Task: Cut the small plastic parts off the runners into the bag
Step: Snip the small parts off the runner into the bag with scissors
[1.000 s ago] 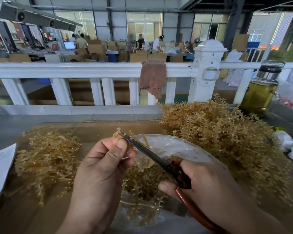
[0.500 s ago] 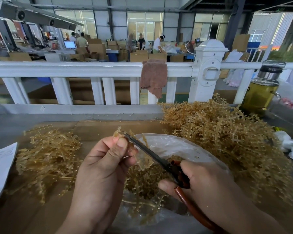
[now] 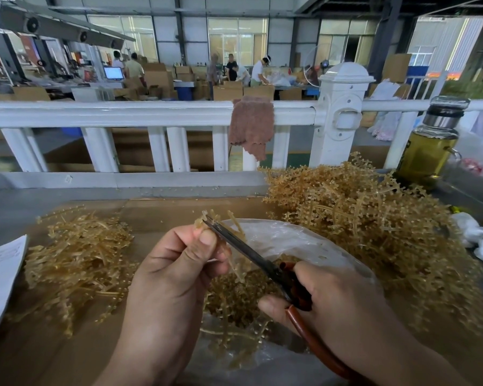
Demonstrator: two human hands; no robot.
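My left hand [image 3: 176, 263] pinches an amber plastic runner [image 3: 234, 232] between thumb and fingers, above the open clear plastic bag [image 3: 304, 243]. My right hand [image 3: 329, 299] grips brown-handled scissors [image 3: 251, 254], blades pointing up-left, with their tips at the runner's top end by my left fingertips. Small amber cut parts [image 3: 240, 296] lie heaped in the bag under both hands. A large pile of uncut runners [image 3: 374, 232] lies to the right, and a flatter pile of stripped runners [image 3: 78, 260] lies to the left.
Brown cardboard [image 3: 156, 210] covers the table. White paper [image 3: 0, 277] lies at the left edge. A white railing [image 3: 151, 112] with a brown cloth [image 3: 251, 123] runs along the back. A glass bottle of yellow liquid [image 3: 427, 151] and a white rag [image 3: 480, 238] sit at right.
The scissor tips have crept slightly up along the runner toward its top end. Both hands otherwise hold the same position.
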